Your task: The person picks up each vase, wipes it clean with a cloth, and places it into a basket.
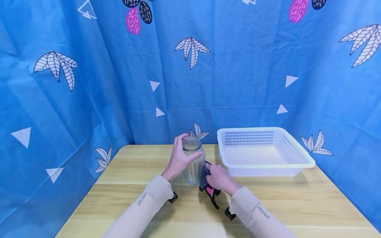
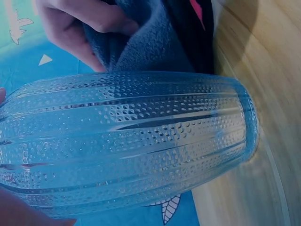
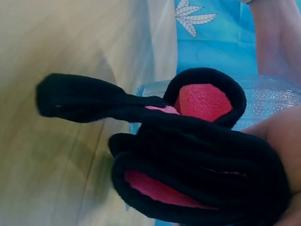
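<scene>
A clear glass vase [image 1: 190, 173] stands upright on the wooden table. Vertical ribs and rows of small raised dots cover its wall [image 2: 141, 141] in the left wrist view. My left hand [image 1: 179, 158] grips it just under the rim, thumb on the near side and fingers round the far side. In my right hand [image 1: 219, 177] is a folded cloth [image 1: 203, 180], held against the vase's right side. The cloth [image 3: 211, 160] shows black edging and pink-red inner faces in the right wrist view, with one strip dangling free; its fleecy side [image 2: 150, 47] looks dark blue-grey.
A white perforated plastic basket [image 1: 265, 171] sits at the back right of the table [image 1: 134, 185], to the right of the vase. Blue patterned curtains [image 1: 247, 72] hang behind and at both sides. A black wrist mount [image 1: 230, 214] juts from under the right sleeve.
</scene>
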The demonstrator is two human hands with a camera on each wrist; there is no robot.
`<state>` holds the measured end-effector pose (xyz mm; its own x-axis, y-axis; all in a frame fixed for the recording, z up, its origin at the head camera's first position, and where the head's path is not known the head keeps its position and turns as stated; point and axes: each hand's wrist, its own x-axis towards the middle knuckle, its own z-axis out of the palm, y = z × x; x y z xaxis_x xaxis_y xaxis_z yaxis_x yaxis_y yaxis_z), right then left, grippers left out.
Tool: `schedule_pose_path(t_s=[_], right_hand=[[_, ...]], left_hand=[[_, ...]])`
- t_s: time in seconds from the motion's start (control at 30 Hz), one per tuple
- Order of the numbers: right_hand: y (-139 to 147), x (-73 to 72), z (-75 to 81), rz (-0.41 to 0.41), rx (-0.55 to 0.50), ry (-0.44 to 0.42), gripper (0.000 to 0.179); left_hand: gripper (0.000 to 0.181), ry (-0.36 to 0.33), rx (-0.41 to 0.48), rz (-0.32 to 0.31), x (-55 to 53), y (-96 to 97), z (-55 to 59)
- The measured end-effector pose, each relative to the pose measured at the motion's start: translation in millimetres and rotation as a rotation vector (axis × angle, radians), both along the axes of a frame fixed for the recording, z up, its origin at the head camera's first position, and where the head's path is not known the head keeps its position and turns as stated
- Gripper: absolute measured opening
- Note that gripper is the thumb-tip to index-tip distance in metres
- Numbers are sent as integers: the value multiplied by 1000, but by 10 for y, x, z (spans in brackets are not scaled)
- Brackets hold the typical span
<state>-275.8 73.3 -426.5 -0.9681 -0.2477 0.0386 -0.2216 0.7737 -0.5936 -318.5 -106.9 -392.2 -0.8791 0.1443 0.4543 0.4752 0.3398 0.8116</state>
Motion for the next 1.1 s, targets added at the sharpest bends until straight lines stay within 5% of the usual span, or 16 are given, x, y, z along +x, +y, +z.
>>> schedule_pose_path(t_s=[0.2, 0.47, 0.83, 1.1], right_hand=[[51, 69, 54, -10, -87, 64, 60], [68, 180, 323, -65, -160, 176, 60], [19, 225, 588, -78, -152, 482, 62], [-33, 57, 494, -82, -40, 329, 63]], left_hand=[[87, 14, -41, 42, 31, 1, 27], [83, -17, -45, 19, 72, -5, 75], [84, 23, -27, 16, 42, 36, 35], [82, -3, 64, -1, -15, 20, -4]])
